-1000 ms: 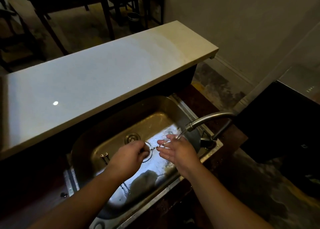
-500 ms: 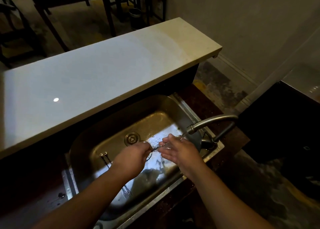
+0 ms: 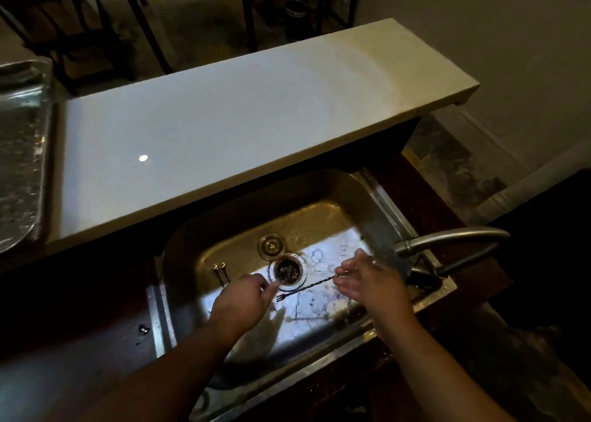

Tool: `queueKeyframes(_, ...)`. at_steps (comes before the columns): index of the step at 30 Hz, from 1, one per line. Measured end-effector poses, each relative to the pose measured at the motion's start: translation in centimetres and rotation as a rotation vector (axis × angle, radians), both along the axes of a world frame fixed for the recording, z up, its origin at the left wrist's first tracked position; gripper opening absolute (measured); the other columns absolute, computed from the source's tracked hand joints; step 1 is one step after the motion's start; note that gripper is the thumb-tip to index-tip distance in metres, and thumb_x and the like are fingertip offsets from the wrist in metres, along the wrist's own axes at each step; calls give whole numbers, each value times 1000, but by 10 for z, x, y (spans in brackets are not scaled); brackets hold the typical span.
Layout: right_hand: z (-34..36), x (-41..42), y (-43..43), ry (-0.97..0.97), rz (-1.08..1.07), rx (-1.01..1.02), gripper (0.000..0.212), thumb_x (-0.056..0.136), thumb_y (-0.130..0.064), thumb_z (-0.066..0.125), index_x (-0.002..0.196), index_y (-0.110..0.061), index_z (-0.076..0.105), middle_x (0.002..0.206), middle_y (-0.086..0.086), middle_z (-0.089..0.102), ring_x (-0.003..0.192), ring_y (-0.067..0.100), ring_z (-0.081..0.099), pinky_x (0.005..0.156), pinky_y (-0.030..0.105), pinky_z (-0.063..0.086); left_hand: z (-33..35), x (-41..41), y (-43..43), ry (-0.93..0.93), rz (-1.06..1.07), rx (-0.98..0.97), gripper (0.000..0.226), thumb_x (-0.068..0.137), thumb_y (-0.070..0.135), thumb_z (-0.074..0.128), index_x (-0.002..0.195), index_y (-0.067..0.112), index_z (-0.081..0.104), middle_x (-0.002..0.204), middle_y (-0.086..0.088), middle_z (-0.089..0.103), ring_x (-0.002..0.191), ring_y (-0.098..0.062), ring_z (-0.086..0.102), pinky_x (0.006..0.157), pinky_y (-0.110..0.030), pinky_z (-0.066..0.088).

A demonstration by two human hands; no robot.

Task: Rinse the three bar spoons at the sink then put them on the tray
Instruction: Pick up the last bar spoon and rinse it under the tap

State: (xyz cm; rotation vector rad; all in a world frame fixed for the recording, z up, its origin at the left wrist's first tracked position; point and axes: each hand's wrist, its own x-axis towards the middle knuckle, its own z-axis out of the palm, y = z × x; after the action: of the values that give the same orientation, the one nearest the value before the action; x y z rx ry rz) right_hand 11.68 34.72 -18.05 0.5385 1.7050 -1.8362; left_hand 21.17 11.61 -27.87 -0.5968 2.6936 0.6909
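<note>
My right hand (image 3: 371, 282) holds one end of a thin twisted bar spoon (image 3: 308, 287) over the steel sink (image 3: 323, 220), close under the faucet spout (image 3: 447, 237). The spoon's small forked end points left, free in the air. My left hand (image 3: 244, 298) hovers just left of that end, fingers loosely curled with nothing in them. Two more bar spoons (image 3: 220, 271) lie in the sink's left part, with only their knobbed ends clear. The metal tray (image 3: 22, 153) sits on the counter at the far left.
A long white bar top (image 3: 243, 133) runs behind the sink. The drain (image 3: 287, 271) is open, with its round stopper (image 3: 271, 245) lying beside it. Dark chairs and a table stand beyond the bar. A dark cabinet is at the right.
My left hand has let go of the spoon and pulled slightly left, so the forked end now shows. The view has shifted, bringing the tray in at the left.
</note>
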Motion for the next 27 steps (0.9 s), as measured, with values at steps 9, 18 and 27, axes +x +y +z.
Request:
queueKeyframes(9, -11, 0, -4, 69, 125, 86, 48, 108, -37, 46, 93, 4, 68, 87, 17, 81, 82, 32, 81, 59, 29, 64, -79, 26, -36, -335, 557, 29, 58, 89, 54, 64, 122, 7, 64, 126, -13, 67, 114, -30, 64, 91, -34, 52)
queueKeyframes(18, -12, -13, -3, 129, 115, 84, 43, 107, -33, 51, 88, 2, 68, 90, 24, 79, 83, 39, 80, 64, 34, 66, -110, 11, -40, -396, 617, 5, 43, 91, 41, 70, 120, 9, 67, 126, -10, 67, 117, -29, 63, 93, -35, 51)
queueKeyframes(27, -18, -15, -4, 105, 83, 71, 45, 108, -31, 49, 83, 2, 68, 85, 21, 80, 77, 38, 79, 59, 35, 66, -96, -7, -32, -411, 588, 115, 27, 87, 20, 66, 109, 6, 71, 114, -12, 71, 104, -31, 68, 75, -29, 50)
